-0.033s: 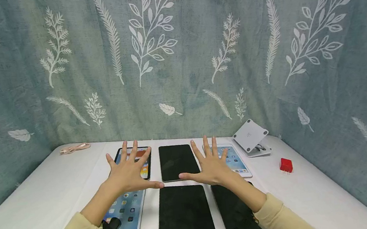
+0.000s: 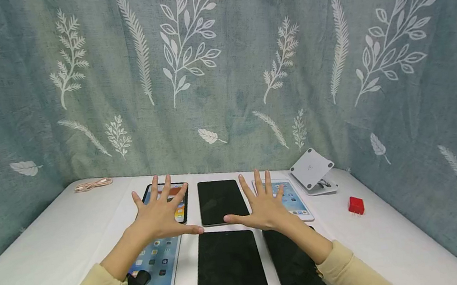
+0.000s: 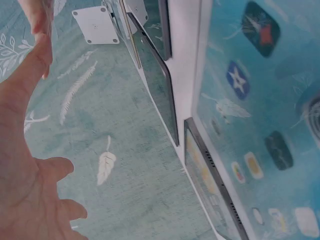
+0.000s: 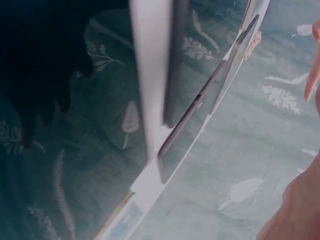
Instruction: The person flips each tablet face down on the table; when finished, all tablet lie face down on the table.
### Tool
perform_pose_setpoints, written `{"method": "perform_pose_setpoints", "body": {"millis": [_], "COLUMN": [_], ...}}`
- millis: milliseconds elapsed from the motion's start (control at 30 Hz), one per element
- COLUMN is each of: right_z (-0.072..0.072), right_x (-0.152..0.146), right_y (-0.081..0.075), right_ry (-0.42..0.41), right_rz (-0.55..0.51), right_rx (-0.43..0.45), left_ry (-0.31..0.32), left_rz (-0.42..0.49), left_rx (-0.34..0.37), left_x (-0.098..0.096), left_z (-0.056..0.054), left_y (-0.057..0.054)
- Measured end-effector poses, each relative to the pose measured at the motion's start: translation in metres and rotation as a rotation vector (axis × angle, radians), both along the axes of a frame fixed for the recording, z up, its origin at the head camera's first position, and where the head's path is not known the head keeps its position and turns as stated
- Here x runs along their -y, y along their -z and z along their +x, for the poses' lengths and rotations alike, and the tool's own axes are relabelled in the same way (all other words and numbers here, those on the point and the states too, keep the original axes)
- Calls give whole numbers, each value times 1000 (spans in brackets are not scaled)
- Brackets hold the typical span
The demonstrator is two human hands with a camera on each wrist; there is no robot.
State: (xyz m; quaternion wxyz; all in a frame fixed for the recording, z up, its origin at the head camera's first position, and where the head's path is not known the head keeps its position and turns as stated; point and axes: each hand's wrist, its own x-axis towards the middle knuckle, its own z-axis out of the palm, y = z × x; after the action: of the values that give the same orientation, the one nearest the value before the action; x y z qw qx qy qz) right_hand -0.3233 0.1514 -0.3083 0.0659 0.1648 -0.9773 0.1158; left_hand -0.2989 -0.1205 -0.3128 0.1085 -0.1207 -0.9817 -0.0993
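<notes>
Both hands are held with fingers spread and palms down over several tablets, and neither grips anything. My left hand (image 2: 156, 219) is above a large white-framed tablet (image 2: 159, 272) with a lit home screen and partly hides a black-framed tablet (image 2: 180, 212) behind it. In the left wrist view, a gap separates the left hand (image 3: 22, 150) from the tablets. My right hand (image 2: 263, 207) covers part of a small white tablet (image 2: 292, 199) with its screen lit. Between the hands lie two dark-screened tablets, a smaller one (image 2: 221, 201) behind a larger one (image 2: 231, 272). Another dark tablet (image 2: 293, 269) extends under the right forearm.
A silver folding stand (image 2: 312, 172) stands at the back right, with a red plug adapter (image 2: 356, 205) in front of it. At the back left lies a coiled pinkish cable (image 2: 93, 184). A leaf-patterned curtain (image 2: 218, 66) surrounds the white table (image 2: 53, 262).
</notes>
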Motion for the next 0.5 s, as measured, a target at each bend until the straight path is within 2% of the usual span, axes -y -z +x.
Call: {"method": "perform_pose_setpoints", "body": {"millis": [267,500], "right_z": [-6,-16], "right_x": [-5,13], "right_y": [-6,-5], "right_ry": [12,-32], "right_rz": [-37,-80], "right_rx": [-3,31], "left_ry": [9,11], "left_rz": [32,83], "left_rx": [14,45], "left_x": [5,21], "left_z": [-4,-12], "left_y": [-2,1]}}
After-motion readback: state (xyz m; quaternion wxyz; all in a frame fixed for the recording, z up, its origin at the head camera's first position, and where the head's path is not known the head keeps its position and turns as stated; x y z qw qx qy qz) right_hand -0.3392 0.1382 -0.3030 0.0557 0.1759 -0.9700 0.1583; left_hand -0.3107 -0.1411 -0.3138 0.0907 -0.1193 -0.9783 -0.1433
